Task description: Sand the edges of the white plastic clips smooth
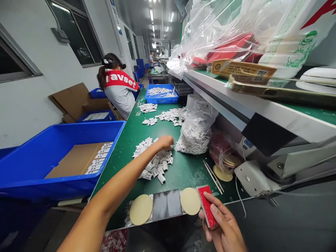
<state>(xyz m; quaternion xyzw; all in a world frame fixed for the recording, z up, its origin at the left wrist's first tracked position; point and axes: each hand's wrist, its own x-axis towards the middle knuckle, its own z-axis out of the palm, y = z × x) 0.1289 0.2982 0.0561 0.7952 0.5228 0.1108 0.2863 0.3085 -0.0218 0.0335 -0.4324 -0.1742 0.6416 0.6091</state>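
Observation:
My left hand (165, 141) reaches out over a heap of small white parts (154, 164) on the green bench (183, 168). Its fingers are curled down onto the heap, and what they hold is hidden. My right hand (223, 224) is near the bench's front edge, fingers closed on a flat red card (206, 204). A grey strip with two tan round pads (165, 204) lies at the front edge, just left of the red card.
A clear bag of white parts (195, 127) stands behind the heap. Blue bins (52, 157) sit at the left, one holding cardboard and rows of parts. Another person (118, 85) sits further along the bench. A shelf (262, 105) overhangs at the right. Tweezers (213, 176) lie nearby.

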